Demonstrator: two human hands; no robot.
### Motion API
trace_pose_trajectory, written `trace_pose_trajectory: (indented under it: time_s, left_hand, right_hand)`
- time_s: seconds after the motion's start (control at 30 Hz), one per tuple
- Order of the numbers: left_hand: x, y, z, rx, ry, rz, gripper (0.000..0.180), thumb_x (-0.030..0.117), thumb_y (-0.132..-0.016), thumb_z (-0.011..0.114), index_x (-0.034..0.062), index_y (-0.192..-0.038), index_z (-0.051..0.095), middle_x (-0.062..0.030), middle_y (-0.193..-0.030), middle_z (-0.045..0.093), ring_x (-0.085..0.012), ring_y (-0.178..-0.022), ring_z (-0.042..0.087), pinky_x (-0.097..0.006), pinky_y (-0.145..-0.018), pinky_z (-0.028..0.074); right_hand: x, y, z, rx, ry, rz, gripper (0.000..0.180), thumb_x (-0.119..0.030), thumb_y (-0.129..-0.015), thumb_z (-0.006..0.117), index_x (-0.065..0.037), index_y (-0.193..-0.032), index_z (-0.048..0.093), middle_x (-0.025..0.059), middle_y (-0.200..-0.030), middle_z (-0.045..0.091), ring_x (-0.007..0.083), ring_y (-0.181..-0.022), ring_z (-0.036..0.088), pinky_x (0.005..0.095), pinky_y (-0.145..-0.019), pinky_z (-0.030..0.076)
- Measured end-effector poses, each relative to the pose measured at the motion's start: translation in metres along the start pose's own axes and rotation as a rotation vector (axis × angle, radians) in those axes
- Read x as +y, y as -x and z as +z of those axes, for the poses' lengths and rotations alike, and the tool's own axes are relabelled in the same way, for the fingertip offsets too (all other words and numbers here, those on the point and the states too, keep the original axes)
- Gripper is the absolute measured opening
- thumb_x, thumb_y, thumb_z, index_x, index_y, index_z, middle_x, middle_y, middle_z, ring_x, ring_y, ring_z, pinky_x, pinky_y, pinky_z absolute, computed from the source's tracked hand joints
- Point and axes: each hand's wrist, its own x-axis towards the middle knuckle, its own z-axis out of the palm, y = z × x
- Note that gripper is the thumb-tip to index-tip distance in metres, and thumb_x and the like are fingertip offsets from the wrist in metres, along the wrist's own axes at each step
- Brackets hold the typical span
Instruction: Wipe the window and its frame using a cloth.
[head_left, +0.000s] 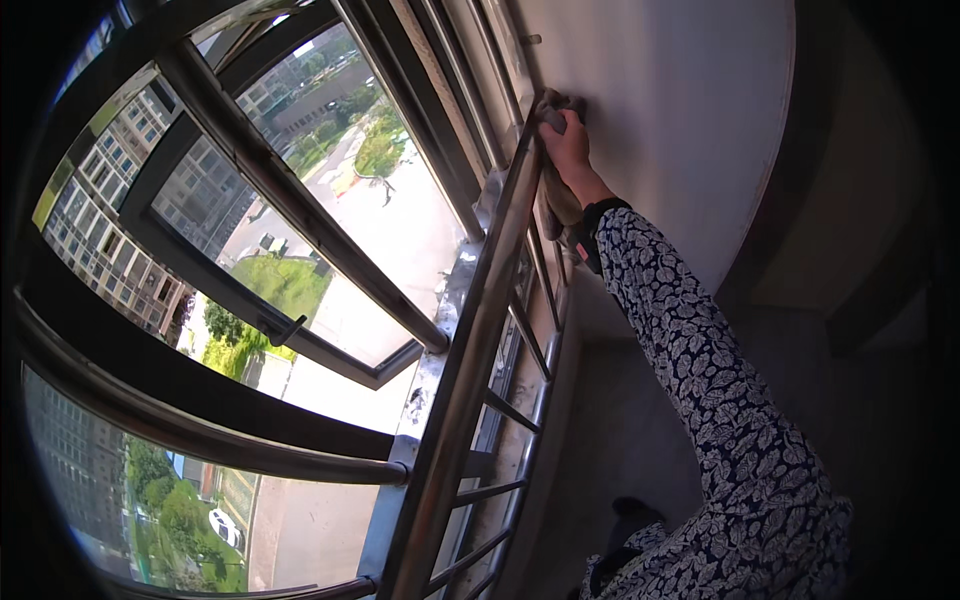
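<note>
At the far end of a metal railing [470, 310], my right hand [568, 150] is closed around a grey-brown cloth [556, 190]. Part of the cloth bunches up above my fingers, where the rail meets the white wall [650, 120]. The rest hangs down below the hand, beside the upright bars. My right arm, in a dark sleeve with a pale leaf pattern [700, 370], reaches up from the lower right. A black band with a small reddish patch is at the wrist. My left hand is out of the picture.
Thick metal bars [300, 200] run across the window to the left. One window sash [270, 320] with a handle stands swung outward, high above paving, trees and buildings. Below the railing is a dusty ledge [515, 400]; grey floor [620, 420] lies to its right.
</note>
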Motion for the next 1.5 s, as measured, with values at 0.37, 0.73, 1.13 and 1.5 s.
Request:
trace_pose_trajectory:
  time_s: [0.37,0.73,1.13,1.5]
  left_hand:
    - [-0.114,-0.01,-0.003,0.058,-0.121,-0.144,0.049,0.036,-0.088,0.055,-0.0029,-0.114,0.04,-0.0151,-0.106,0.04,-0.0283,-0.094,0.045,-0.042,-0.083,0.039]
    - [-0.066,-0.088,0.045,0.046,-0.151,-0.068,0.043,0.028,-0.085,0.056,-0.0014,-0.111,0.039,-0.0131,-0.102,0.039,-0.0244,-0.084,0.043,-0.039,-0.072,0.041]
    - [-0.047,-0.113,0.045,0.155,-0.237,-0.108,0.067,0.054,-0.086,0.054,-0.0021,-0.118,0.037,-0.0159,-0.108,0.04,-0.0272,-0.095,0.047,-0.042,-0.081,0.045]
    - [-0.051,-0.157,0.084,0.128,-0.136,-0.188,0.049,0.027,-0.084,0.061,0.0006,-0.12,0.04,-0.0178,-0.111,0.046,-0.026,-0.094,0.055,-0.037,-0.078,0.05]
  right_hand:
    - [-0.001,0.012,0.027,0.073,-0.278,0.059,0.05,-0.036,-0.081,0.061,0.0,-0.115,0.05,0.0212,-0.107,0.06,0.0332,-0.098,0.058,0.038,-0.083,0.045]
    - [-0.039,0.103,0.029,-0.382,-0.775,0.295,0.039,-0.031,-0.087,0.057,0.0,-0.111,0.058,0.01,-0.096,0.064,0.0149,-0.088,0.058,0.027,-0.081,0.045]
    - [0.149,0.197,-0.027,-0.575,0.017,0.413,0.035,-0.032,-0.086,0.053,-0.005,-0.108,0.058,0.0249,-0.098,0.061,0.04,-0.094,0.058,0.0424,-0.082,0.046]
    - [0.099,0.295,-0.034,-0.491,0.013,0.455,0.039,-0.028,-0.082,0.061,-0.003,-0.108,0.048,0.0244,-0.098,0.06,0.0416,-0.092,0.058,0.0431,-0.082,0.045]
